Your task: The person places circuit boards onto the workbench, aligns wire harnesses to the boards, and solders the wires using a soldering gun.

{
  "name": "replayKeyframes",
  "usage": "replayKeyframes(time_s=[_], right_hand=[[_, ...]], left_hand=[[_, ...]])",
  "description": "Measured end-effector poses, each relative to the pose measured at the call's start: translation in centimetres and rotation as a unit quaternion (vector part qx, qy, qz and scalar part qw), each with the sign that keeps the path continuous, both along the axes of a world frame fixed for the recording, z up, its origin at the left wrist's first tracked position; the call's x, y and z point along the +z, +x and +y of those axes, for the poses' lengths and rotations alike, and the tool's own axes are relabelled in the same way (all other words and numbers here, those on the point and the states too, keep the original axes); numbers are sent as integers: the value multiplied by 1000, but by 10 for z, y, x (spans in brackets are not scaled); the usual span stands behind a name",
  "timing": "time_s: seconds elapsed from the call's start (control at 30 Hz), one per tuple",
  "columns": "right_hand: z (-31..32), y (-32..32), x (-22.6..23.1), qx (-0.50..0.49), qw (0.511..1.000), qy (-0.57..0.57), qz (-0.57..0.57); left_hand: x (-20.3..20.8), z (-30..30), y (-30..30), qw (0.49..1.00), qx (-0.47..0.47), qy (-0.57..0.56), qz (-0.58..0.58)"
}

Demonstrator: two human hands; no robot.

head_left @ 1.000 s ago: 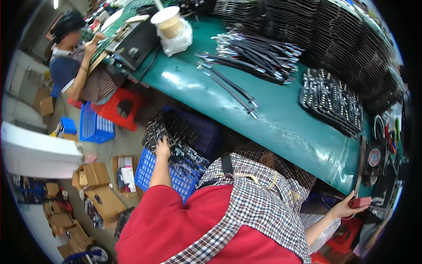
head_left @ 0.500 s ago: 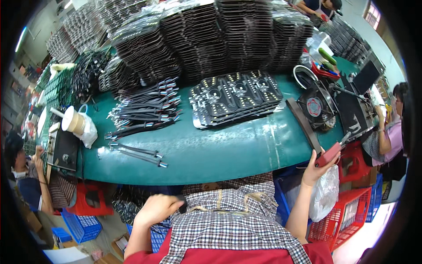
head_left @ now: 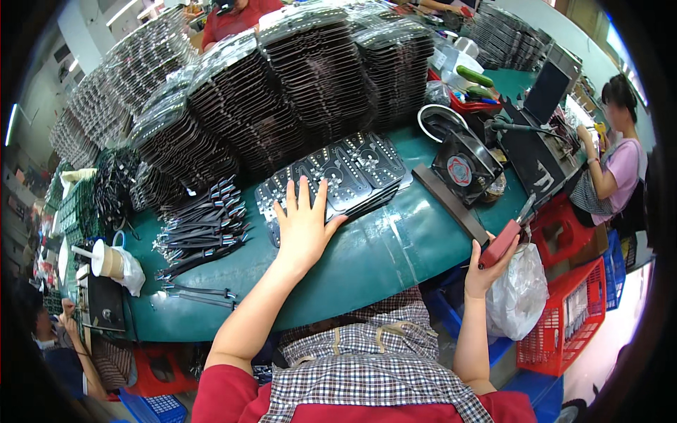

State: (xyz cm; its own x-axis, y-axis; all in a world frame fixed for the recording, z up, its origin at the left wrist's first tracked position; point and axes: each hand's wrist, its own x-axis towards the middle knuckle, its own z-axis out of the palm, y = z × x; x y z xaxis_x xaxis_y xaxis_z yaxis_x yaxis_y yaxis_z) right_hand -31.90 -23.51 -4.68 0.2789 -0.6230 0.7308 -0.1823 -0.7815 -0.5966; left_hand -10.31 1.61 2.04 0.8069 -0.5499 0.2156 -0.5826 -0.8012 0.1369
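Note:
My left hand [head_left: 305,227] reaches over the bench with its fingers spread. Its fingertips rest on or just above the near left part of a low stack of black circuit boards [head_left: 367,166] dotted with pale pads. At the bench's right edge, my right hand [head_left: 482,271] is wrapped round a red-handled tool with a metal tip [head_left: 501,244]; the tip points up and away. A long dark brown bar [head_left: 450,204] lies beside that hand. Left of the boards is a pile of short black cables [head_left: 204,229] with coloured wire ends, and two loose cables [head_left: 201,295] lie nearer.
Tall stacks of black boards [head_left: 317,77] wall off the back of the green bench [head_left: 367,261]. A small black fan [head_left: 462,169] and a white ring [head_left: 441,121] stand right. A wire spool [head_left: 107,261] sits left. Red crate [head_left: 564,317] and plastic bag [head_left: 518,292] are below right. Co-workers sit both sides.
My left hand has gone from near my lap up to the board stack, its fingers now spread. The view has turned to the right. My right hand still holds the red-handled tool.

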Motion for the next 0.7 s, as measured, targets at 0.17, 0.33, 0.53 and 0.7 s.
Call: replayKeyframes(time_s=[0.17, 0.33, 0.53, 0.7], right_hand=[[-1, 0, -1, 4, 1000, 0, -9], [-2, 1, -5, 1, 1000, 5, -16], [-4, 0, -5, -19, 1000, -10, -3], [-3, 1, -5, -20, 1000, -20, -4]], left_hand=[[-3, 7, -6, 998, -32, -44, -45], [18, 17, 7, 969, -49, -242, -18], [24, 43, -49, 942, -178, -236, -156], [-20, 29, -125, 947, -265, -70, -169]])
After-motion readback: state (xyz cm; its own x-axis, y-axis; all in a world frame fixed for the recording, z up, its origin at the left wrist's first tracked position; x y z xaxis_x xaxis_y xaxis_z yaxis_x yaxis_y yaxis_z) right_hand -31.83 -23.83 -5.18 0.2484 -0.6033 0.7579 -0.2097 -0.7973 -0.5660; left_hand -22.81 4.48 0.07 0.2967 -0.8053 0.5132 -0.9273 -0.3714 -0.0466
